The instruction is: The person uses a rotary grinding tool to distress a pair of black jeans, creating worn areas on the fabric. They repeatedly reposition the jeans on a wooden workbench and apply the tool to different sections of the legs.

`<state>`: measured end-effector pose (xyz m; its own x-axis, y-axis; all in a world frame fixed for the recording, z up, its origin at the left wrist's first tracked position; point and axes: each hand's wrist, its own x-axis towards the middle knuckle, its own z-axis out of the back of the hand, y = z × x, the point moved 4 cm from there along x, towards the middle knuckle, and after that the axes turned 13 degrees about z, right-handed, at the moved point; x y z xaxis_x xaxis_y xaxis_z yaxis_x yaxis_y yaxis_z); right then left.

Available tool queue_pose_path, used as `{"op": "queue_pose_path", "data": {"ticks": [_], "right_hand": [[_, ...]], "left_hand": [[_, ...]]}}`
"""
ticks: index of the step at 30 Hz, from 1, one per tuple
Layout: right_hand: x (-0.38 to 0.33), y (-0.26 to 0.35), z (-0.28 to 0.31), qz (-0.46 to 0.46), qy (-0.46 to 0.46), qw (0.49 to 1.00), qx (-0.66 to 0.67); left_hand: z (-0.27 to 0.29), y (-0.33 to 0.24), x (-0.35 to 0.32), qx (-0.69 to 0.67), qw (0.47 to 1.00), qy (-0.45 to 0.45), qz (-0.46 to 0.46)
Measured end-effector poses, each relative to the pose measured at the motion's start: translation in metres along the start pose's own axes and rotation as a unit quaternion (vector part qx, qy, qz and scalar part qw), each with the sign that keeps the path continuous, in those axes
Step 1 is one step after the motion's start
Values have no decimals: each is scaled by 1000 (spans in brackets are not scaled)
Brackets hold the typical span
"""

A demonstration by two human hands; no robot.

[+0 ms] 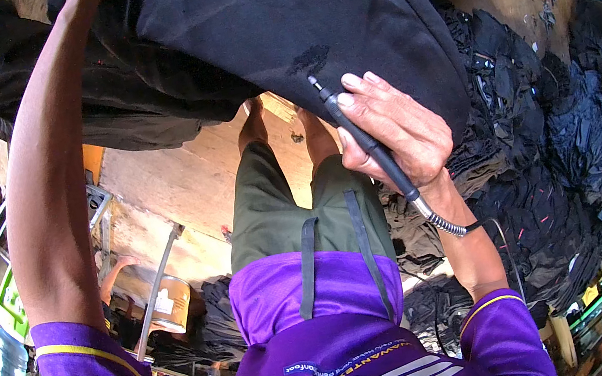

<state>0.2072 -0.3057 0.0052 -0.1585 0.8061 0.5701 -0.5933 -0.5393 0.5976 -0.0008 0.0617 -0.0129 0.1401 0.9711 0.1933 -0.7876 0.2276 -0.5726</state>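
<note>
My right hand point(403, 124) grips a black, pen-shaped corded handpiece point(366, 141), fingers wrapped round its barrel. It has a slim metal tip and a coiled spring where the cord leaves it. That tip points at a rough, darker patch point(309, 60) on a large dark cloth point(249, 17), close to its surface; whether it touches I cannot tell. The cloth spreads across the top of the view, with a curved edge on the right. My left forearm point(56, 173) reaches up past the cloth's left side, and its hand lies beyond the upper edge, out of sight.
Heaps of dark cloth pieces point(522, 175) lie on the right. Black fabric point(93, 87) hangs at the left. Below is a light wooden floor point(164, 179) under my legs. A metal bar point(158, 284), a green container point(11, 308) and a clear plastic bottle point(8, 360) stand at the lower left.
</note>
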Motion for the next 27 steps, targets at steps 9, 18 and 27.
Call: {"op": "queue_pose_path", "data": {"ticks": [9,18,27], "right_hand": [[-4,-2,4,-33,-22,998,-50],[-5,0,5,-20,-20,999,-34],[-8,2,6,-28,-33,998,-34]], "left_hand": [[-1,-1,-1,-6,1000,-9,-11],[-1,-5,-2,-19,1000,0,-7],[-1,-4,-2,-17,1000,1,-4]]}}
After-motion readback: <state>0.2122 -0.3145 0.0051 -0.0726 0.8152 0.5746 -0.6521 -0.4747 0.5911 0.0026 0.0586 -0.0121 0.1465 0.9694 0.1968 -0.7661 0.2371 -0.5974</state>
